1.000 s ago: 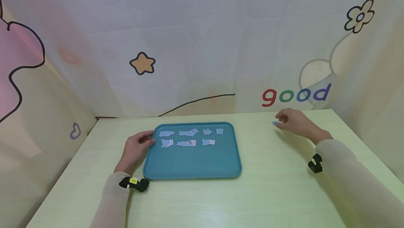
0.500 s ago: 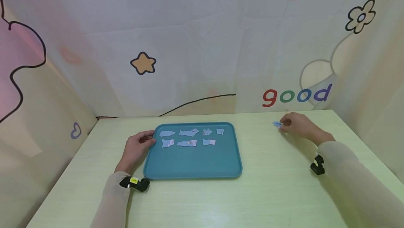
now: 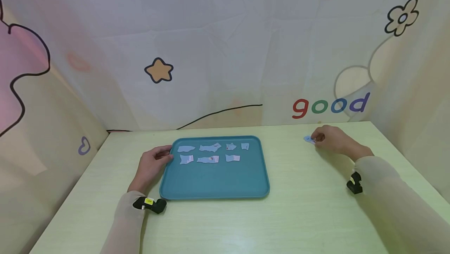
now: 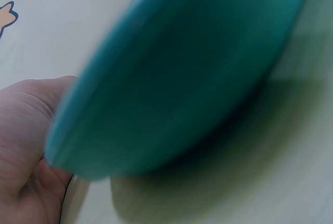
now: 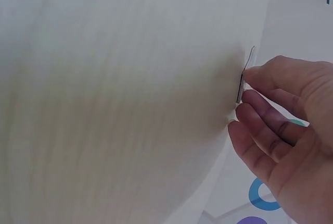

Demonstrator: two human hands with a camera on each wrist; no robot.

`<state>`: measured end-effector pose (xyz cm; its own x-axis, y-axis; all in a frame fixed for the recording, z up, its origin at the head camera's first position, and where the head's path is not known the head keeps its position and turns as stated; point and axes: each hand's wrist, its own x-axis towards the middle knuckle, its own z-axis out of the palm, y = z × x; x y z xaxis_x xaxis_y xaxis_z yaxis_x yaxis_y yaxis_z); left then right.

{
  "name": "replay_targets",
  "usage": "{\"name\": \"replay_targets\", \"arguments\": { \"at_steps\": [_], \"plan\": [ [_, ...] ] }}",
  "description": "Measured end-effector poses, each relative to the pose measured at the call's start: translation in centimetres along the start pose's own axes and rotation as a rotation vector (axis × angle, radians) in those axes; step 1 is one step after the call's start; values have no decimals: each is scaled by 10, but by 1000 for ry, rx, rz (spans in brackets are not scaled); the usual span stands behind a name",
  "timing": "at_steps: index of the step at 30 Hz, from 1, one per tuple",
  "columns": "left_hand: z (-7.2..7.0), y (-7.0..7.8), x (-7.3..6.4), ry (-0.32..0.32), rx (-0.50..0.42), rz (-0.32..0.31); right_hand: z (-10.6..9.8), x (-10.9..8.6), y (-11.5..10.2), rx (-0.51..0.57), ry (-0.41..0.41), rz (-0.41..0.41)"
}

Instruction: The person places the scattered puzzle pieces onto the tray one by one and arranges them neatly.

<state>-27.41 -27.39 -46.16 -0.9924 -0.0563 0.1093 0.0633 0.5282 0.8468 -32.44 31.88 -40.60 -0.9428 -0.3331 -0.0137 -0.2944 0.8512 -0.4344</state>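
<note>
At the left side of a blue-green tray (image 3: 214,181) is my left hand (image 3: 150,168), holding its rim with the thumb at the edge. The left wrist view shows the tray's outer wall (image 4: 171,88) close up, with part of the hand (image 4: 26,146) beside it. Several torn pieces of pale blue paper (image 3: 208,160) lie in two rows on the tray. To the right, near the back of the table, my right hand (image 3: 332,140) pinches another torn paper piece (image 3: 308,139) between thumb and fingers. In the right wrist view that paper (image 5: 241,86) appears edge-on at the fingertips.
A pale wooden table (image 3: 281,222) carries everything. A printed cloth (image 3: 211,58) hangs along its back edge and continues at both sides. Black wrist devices sit on the left sleeve (image 3: 123,222) and right sleeve (image 3: 393,191).
The right hand has shifted slightly right and down from a second ago, and more of the paper piece shows past its fingers. Left hand and tray have stayed in place.
</note>
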Motion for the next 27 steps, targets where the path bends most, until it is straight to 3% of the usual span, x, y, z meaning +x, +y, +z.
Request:
{"name": "replay_targets", "arguments": {
  "at_steps": [16,27],
  "plan": [
    [0,0,0,2,-25,-6,-1,2,-6,-13,-35,86],
    [0,1,-1,-1,-28,-13,3,3,-8,18,-50,86]
  ]
}}
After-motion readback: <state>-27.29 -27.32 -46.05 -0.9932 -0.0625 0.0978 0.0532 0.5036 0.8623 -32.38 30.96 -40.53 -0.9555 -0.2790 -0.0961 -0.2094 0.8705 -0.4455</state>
